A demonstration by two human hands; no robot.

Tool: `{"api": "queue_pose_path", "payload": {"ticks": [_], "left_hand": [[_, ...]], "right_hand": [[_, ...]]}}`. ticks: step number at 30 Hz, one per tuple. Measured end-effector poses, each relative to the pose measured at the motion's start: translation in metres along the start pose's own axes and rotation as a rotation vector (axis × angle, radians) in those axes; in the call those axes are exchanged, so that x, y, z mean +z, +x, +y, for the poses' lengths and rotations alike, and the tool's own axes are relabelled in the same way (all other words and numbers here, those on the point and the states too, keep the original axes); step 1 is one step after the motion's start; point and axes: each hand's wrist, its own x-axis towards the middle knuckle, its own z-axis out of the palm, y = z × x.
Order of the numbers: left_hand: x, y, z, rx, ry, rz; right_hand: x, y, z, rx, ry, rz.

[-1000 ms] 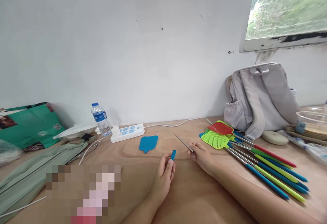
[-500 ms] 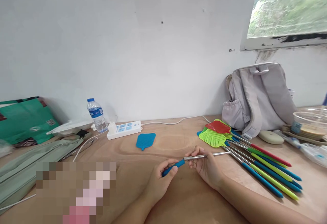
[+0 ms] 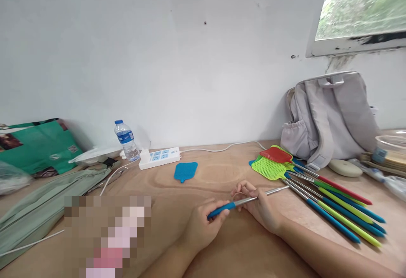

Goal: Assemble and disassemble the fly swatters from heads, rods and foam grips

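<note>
Here, left hand [image 3: 204, 223] gripping blue handle [image 3: 221, 211], clear bottle [image 3: 127, 142], cup [image 3: 390, 148] (tan contents).

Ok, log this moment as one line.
left hand: grips blue handle; right hand: at metal rod meeting handle; blue flyswatter head: lies detached; flyswatters: piled at right

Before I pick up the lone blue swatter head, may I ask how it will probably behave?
The head is probably light, as it looks thin and finely meshed. It may flex somewhat, being a flat sheet with a short, narrow neck. If pushed, it would likely slide over the table rather than roll, since it lies flat.
</note>
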Motion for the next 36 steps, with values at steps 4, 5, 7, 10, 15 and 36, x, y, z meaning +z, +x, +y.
{"api": "queue_pose_path", "payload": {"ticks": [4, 5, 7, 10, 15, 36], "left_hand": [[0.008, -0.003, 0.011, 0.062, -0.040, -0.023], [0.011, -0.003, 0.014, 0.070, -0.052, -0.011], [0.013, -0.005, 0.020, 0.084, -0.064, 0.000], [0.015, -0.008, 0.025, 0.090, -0.077, 0.021], [0.016, -0.010, 0.029, 0.053, -0.089, 0.024], [0.003, -0.001, 0.017, 0.035, 0.023, -0.054]], "right_hand": [[0.015, -0.006, 0.001, 0.031, -0.099, -0.054], [0.019, -0.007, 0.002, 0.033, -0.113, -0.057], [0.026, -0.011, 0.003, 0.026, -0.138, -0.058], [0.032, -0.016, 0.005, -0.001, -0.150, -0.055], [0.039, -0.019, 0.004, -0.018, -0.140, -0.030], [0.012, 0.005, 0.003, 0.076, 0.061, 0.075]]}}
